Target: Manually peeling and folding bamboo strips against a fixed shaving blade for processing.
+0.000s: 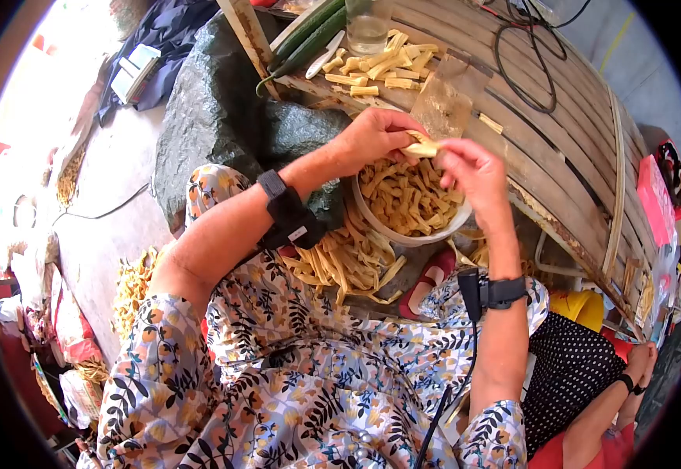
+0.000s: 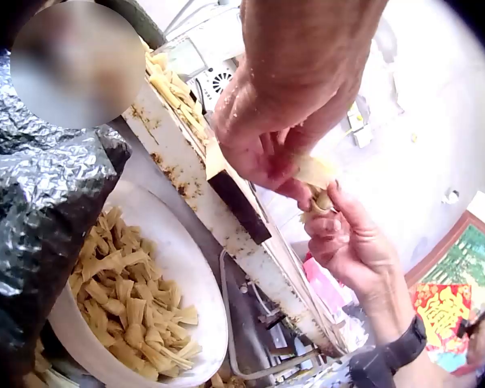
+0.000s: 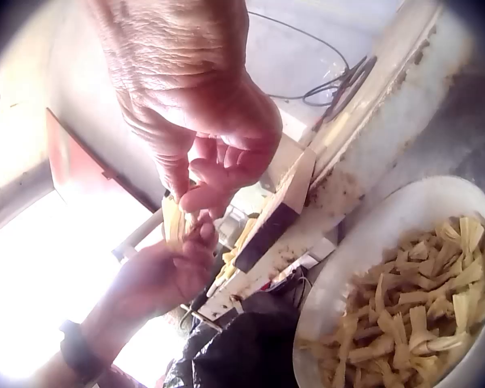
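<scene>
Over a white bowl (image 1: 414,239), my left hand (image 1: 375,142) and right hand (image 1: 479,178) hold one pale yellow flat strip (image 1: 423,147) between them. In the left wrist view, the strip (image 2: 315,171) bends into a small loop by the right thumb tip, with the left fingers pinching its upper part. The right wrist view shows my right thumb and fingers gripping the strip (image 3: 175,222) close against the left fingertips. Many short knotted yellow pieces (image 1: 407,195) fill the bowl below. Long loose strips (image 1: 340,262) lie in a heap beside the bowl.
A slatted wooden table (image 1: 567,184) stands ahead, carrying short yellow pieces (image 1: 391,66), a wooden board (image 1: 451,94), a glass (image 1: 368,30), green cucumbers (image 1: 309,37) and a black cable (image 1: 539,66). Dark plastic sheeting (image 1: 207,117) lies left. Another person's arms (image 1: 602,414) show at lower right.
</scene>
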`<state>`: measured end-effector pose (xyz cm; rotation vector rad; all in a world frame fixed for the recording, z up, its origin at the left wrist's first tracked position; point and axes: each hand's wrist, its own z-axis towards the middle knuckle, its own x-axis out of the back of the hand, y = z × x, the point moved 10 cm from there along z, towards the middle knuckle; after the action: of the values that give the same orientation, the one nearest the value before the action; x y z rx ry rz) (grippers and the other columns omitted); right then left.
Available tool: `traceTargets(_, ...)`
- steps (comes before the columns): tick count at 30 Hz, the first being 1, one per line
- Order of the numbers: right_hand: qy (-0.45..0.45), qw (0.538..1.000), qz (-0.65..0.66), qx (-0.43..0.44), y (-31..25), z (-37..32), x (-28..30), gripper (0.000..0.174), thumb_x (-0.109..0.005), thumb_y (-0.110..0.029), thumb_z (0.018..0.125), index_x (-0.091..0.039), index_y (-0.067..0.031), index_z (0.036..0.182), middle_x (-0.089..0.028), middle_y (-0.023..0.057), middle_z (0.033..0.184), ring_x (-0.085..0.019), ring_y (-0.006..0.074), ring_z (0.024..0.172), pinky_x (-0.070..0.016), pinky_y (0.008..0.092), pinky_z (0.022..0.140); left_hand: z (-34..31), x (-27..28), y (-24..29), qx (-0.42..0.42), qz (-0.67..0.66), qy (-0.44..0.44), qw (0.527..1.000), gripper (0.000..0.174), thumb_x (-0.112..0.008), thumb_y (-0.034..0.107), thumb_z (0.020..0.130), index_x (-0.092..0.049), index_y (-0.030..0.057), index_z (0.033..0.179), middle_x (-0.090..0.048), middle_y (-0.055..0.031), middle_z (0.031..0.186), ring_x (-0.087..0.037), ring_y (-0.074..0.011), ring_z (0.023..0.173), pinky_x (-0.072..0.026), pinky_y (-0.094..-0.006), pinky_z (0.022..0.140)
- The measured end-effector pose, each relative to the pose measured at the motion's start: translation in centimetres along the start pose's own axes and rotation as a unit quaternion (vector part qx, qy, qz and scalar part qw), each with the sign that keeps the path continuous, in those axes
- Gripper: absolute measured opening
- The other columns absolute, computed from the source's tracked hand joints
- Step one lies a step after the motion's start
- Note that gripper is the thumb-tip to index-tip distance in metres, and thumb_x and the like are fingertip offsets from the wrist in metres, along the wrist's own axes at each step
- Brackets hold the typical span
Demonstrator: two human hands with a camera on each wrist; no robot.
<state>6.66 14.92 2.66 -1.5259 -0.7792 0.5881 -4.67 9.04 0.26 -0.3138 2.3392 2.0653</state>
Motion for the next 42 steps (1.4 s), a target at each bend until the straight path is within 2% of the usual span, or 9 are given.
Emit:
traceTargets(4, 0.026, 0.996, 0.084, 0.0, -0.3, 0.4, 2.1, 0.021, -0.058, -0.02, 0.084, -0.061, -0.0035, 0.096, -0.057, -0.0006, 0.07, -0.041, 0.0011, 0.051, -0.0279, 0.014, 0.043, -0.3, -2.2, -0.3, 0.055, -0.046, -0.144, 0.987, 0.031, -0.057, 0.009, 0.083, -0.052, 0.0047, 0.114, -0.062, -0.0037, 0.086, -0.055, -0.0066, 0.072, -0.0445, -0.0179, 0.065)
traceTargets(10, 0.05, 0.989, 0.116, -0.074, 2.0, 0.7, 2.2, 0.025, -0.058, -0.029, 0.085, -0.061, -0.0042, 0.087, -0.054, 0.0012, 0.067, -0.037, 0.002, 0.047, -0.0264, 0.0159, 0.04, -0.1, -2.5, 2.5, -0.089, 0.184, -0.062, 0.977, 0.021, -0.054, 0.004, 0.083, -0.051, -0.0001, 0.103, -0.062, -0.0054, 0.083, -0.056, -0.0096, 0.073, -0.0452, -0.0221, 0.068)
traceTargets(16, 0.033, 0.994, 0.074, -0.071, 1.2, 0.6, 1.2, 0.022, -0.058, -0.024, 0.085, -0.06, -0.004, 0.094, -0.056, 0.0019, 0.069, -0.043, 0.0025, 0.049, -0.0309, 0.0146, 0.041, 1.2, -2.1, 1.2, -0.083, 0.182, -0.074, 0.977, 0.018, -0.057, 0.007, 0.081, -0.053, 0.002, 0.098, -0.062, -0.0061, 0.077, -0.055, -0.0085, 0.073, -0.0443, -0.0237, 0.066)
traceTargets(19, -0.008, 0.996, 0.076, -0.037, 1.0, 1.0, 0.8, 0.021, -0.059, -0.02, 0.084, -0.058, -0.003, 0.097, -0.059, 0.0035, 0.073, -0.048, 0.0032, 0.05, -0.0334, 0.0141, 0.042, 0.6, -3.1, 2.8, -0.151, 0.405, -0.064, 0.899, 0.014, -0.054, 0.005, 0.082, -0.053, 0.0018, 0.096, -0.061, -0.0062, 0.075, -0.056, -0.0087, 0.072, -0.0453, -0.0236, 0.065)
traceTargets(22, -0.027, 0.997, 0.052, -0.043, 1.6, 1.1, 0.3, 0.026, -0.06, -0.017, 0.083, -0.055, -0.0019, 0.104, -0.061, 0.0054, 0.077, -0.051, 0.0045, 0.05, -0.0348, 0.0144, 0.042, 0.1, -3.2, 3.5, -0.149, 0.374, -0.025, 0.915, 0.016, -0.054, 0.007, 0.084, -0.053, 0.0031, 0.099, -0.06, -0.0049, 0.075, -0.057, -0.01, 0.072, -0.0457, -0.0247, 0.065)
traceTargets(25, -0.033, 0.997, 0.026, -0.059, 0.9, 0.9, -0.1, 0.033, -0.06, -0.018, 0.083, -0.05, -0.001, 0.111, -0.062, 0.0071, 0.079, -0.053, 0.0056, 0.049, -0.0356, 0.0144, 0.042, 0.4, -3.3, 3.4, -0.127, 0.188, -0.065, 0.972, 0.02, -0.056, 0.012, 0.084, -0.053, 0.0057, 0.103, -0.059, -0.0033, 0.075, -0.056, -0.0089, 0.065, -0.0453, -0.0237, 0.06)
traceTargets(28, -0.07, 0.994, 0.053, -0.072, 0.3, 0.5, -0.7, 0.035, -0.058, -0.017, 0.084, -0.048, -0.0008, 0.114, -0.063, 0.0076, 0.081, -0.055, 0.007, 0.05, -0.0362, 0.0144, 0.043, -0.1, -3.7, 3.4, -0.08, 0.164, -0.088, 0.979, 0.021, -0.056, 0.014, 0.085, -0.052, 0.006, 0.105, -0.059, -0.0027, 0.076, -0.054, -0.0074, 0.058, -0.0445, -0.0219, 0.054)
traceTargets(34, -0.071, 0.995, 0.066, -0.032, -0.4, -0.1, -0.1, 0.029, -0.055, -0.013, 0.085, -0.05, 0.001, 0.111, -0.063, 0.0088, 0.082, -0.056, 0.0091, 0.052, -0.0379, 0.0156, 0.044, -0.3, -3.6, 3.6, -0.082, 0.105, -0.089, 0.987, 0.019, -0.054, 0.012, 0.086, -0.053, 0.0056, 0.104, -0.058, -0.0011, 0.077, -0.054, -0.0066, 0.056, -0.0429, -0.0191, 0.05)
traceTargets(42, 0.033, 0.999, -0.025, 0.029, -1.0, -0.2, 0.8, 0.015, -0.053, -0.004, 0.084, -0.058, 0.0036, 0.096, -0.062, 0.0068, 0.075, -0.055, 0.0081, 0.051, -0.039, 0.0175, 0.042, 0.5, -1.8, 2.0, -0.049, 0.056, 0.005, 0.997, 0.015, -0.055, 0.013, 0.084, -0.052, 0.0027, 0.094, -0.056, -0.0016, 0.077, -0.055, -0.0073, 0.061, -0.0433, -0.0202, 0.052)
